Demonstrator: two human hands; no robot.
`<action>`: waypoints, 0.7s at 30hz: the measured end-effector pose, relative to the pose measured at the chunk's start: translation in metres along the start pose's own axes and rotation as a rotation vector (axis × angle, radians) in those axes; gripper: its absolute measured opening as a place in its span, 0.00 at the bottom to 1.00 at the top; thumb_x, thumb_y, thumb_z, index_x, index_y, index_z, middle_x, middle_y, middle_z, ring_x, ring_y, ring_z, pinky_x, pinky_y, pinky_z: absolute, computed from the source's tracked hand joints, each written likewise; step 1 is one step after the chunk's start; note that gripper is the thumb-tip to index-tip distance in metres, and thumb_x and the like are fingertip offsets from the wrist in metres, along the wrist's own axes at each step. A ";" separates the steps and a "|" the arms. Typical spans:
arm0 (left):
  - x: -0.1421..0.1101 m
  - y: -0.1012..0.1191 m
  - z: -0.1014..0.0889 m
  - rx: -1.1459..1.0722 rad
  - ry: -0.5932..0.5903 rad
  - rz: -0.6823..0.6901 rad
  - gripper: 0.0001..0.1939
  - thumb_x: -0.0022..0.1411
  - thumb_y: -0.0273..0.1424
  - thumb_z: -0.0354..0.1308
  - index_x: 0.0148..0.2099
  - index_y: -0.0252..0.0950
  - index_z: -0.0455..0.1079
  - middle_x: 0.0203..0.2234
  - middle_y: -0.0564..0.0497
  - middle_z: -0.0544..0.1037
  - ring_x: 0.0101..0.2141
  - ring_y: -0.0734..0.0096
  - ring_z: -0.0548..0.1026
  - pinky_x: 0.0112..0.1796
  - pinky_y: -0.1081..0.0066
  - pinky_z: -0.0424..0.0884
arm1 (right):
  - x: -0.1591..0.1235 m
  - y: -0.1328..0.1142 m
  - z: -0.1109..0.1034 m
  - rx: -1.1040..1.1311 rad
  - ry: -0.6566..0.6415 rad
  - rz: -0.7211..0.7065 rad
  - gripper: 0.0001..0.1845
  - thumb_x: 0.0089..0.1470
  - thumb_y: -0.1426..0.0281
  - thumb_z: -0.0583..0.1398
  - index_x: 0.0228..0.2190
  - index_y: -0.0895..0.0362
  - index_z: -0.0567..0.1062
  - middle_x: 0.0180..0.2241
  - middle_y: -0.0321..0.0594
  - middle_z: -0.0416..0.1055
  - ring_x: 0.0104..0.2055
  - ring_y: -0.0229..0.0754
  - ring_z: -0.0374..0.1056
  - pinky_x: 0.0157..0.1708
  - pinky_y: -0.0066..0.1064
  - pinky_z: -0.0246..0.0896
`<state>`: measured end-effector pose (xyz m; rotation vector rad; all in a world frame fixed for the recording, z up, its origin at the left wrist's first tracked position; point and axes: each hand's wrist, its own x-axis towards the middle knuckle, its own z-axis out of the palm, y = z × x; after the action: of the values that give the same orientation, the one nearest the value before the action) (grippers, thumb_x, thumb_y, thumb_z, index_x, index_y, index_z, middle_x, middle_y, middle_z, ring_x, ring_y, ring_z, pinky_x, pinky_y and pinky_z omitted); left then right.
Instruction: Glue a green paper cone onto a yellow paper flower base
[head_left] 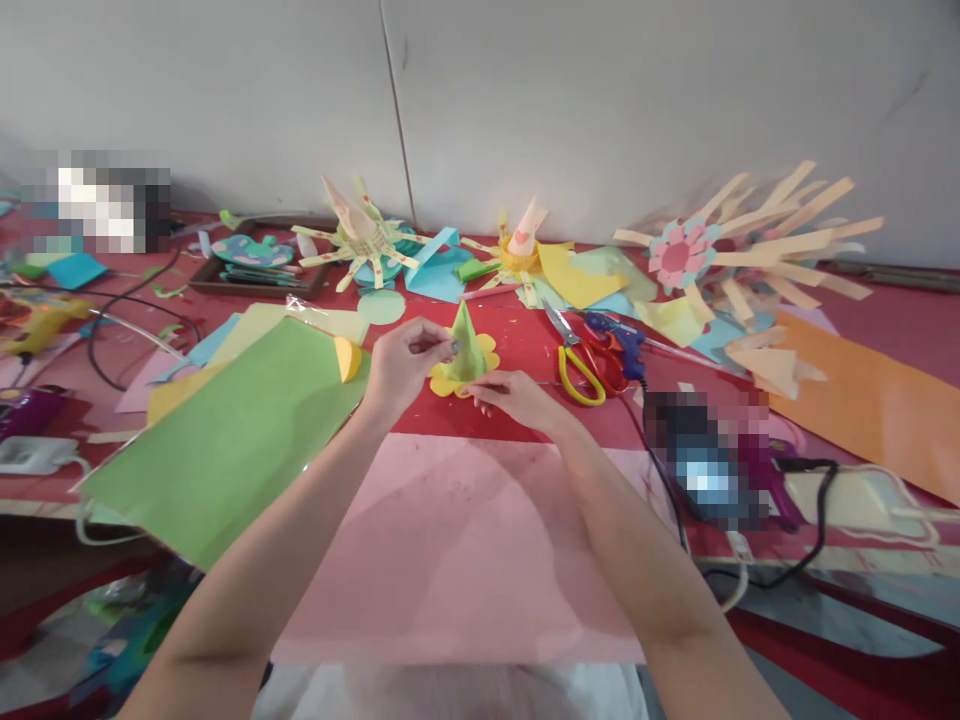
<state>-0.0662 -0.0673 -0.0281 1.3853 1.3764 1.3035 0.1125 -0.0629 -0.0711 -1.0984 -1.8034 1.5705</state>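
A small green paper cone stands on a yellow flower-shaped paper base on the red table. My left hand is closed in a pinch right beside the cone's left side, with something tiny between the fingertips that I cannot make out. My right hand lies low, fingers together, touching the front edge of the yellow base. A big pink sheet lies in front of me under both forearms.
A large green sheet lies to the left over yellow and blue papers. Yellow-handled scissors and a blue glue gun lie right of the cone. Paper sun crafts, a pink flower craft, an orange sheet and cables surround them.
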 end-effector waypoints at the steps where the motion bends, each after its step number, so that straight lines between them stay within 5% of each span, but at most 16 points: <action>1: -0.001 0.001 0.000 0.003 -0.001 0.005 0.06 0.48 0.29 0.63 0.31 0.36 0.69 0.21 0.55 0.76 0.24 0.74 0.76 0.31 0.71 0.74 | 0.000 0.000 -0.001 0.019 0.013 0.008 0.09 0.54 0.67 0.58 0.30 0.56 0.79 0.24 0.34 0.72 0.24 0.32 0.66 0.30 0.26 0.63; 5: -0.003 0.002 -0.003 0.007 0.006 0.019 0.09 0.48 0.29 0.62 0.35 0.37 0.70 0.20 0.56 0.75 0.23 0.74 0.76 0.30 0.73 0.74 | 0.004 0.003 -0.002 0.118 0.113 0.058 0.10 0.52 0.67 0.60 0.23 0.57 0.77 0.20 0.35 0.72 0.22 0.32 0.67 0.27 0.26 0.64; 12: 0.000 -0.002 -0.023 -0.007 0.101 0.057 0.11 0.51 0.33 0.62 0.37 0.37 0.69 0.20 0.56 0.73 0.25 0.74 0.76 0.32 0.72 0.75 | 0.013 0.015 -0.009 0.213 0.328 0.040 0.15 0.49 0.58 0.61 0.25 0.58 0.75 0.21 0.35 0.70 0.22 0.33 0.67 0.26 0.28 0.67; 16: -0.008 -0.013 -0.022 0.099 0.026 0.007 0.12 0.54 0.37 0.59 0.39 0.37 0.69 0.21 0.55 0.73 0.26 0.73 0.75 0.31 0.71 0.74 | 0.015 0.019 -0.015 0.271 0.435 0.026 0.20 0.47 0.52 0.61 0.28 0.57 0.75 0.22 0.35 0.71 0.24 0.35 0.68 0.29 0.30 0.69; 21: -0.014 -0.029 0.002 0.370 0.064 0.001 0.22 0.50 0.36 0.63 0.48 0.36 0.66 0.41 0.46 0.75 0.39 0.66 0.75 0.38 0.65 0.72 | 0.015 0.019 -0.014 0.302 0.444 0.043 0.18 0.47 0.52 0.61 0.27 0.55 0.74 0.25 0.36 0.74 0.26 0.37 0.71 0.32 0.33 0.70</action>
<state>-0.0679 -0.0777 -0.0587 1.5954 1.7249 1.1385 0.1200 -0.0424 -0.0883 -1.2246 -1.2173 1.4240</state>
